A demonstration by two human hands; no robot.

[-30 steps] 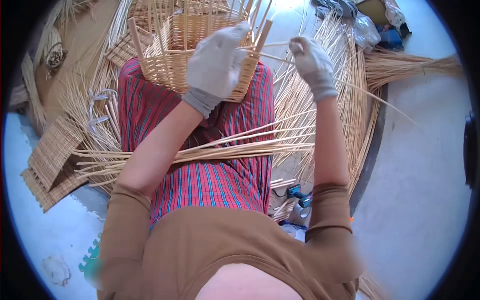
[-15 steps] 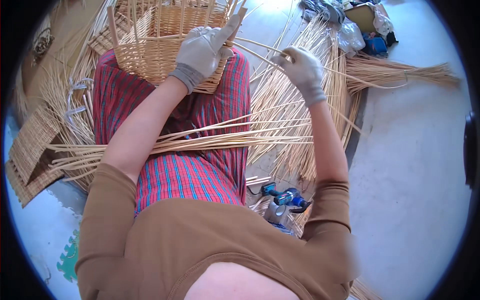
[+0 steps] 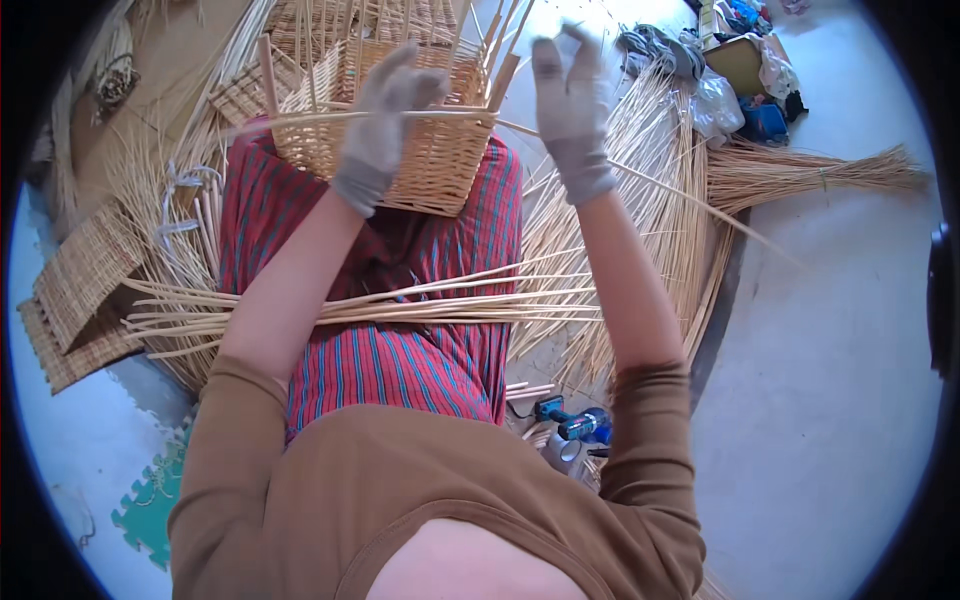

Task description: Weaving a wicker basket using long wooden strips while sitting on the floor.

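Observation:
My left hand, in a pale gray glove, is blurred at the front of the woven basket, beside a long pale strand crossing the front; its grip is unclear. My right hand, also gloved and smeared, is raised right of the basket with fingers apart, open, near a loose strand. The basket rests on my red plaid-covered lap with upright stakes rising from it. A bundle of rods lies across my lap.
Strand bundles spread at the right. A cordless drill lies low beside my lap. Woven panels and a green foam mat are at left, bags and clutter at upper right, gray floor along the right.
My right hand has risen and moved left from the strands it held, its fingers spreading. My left hand has shifted from the basket's right corner toward its front middle.

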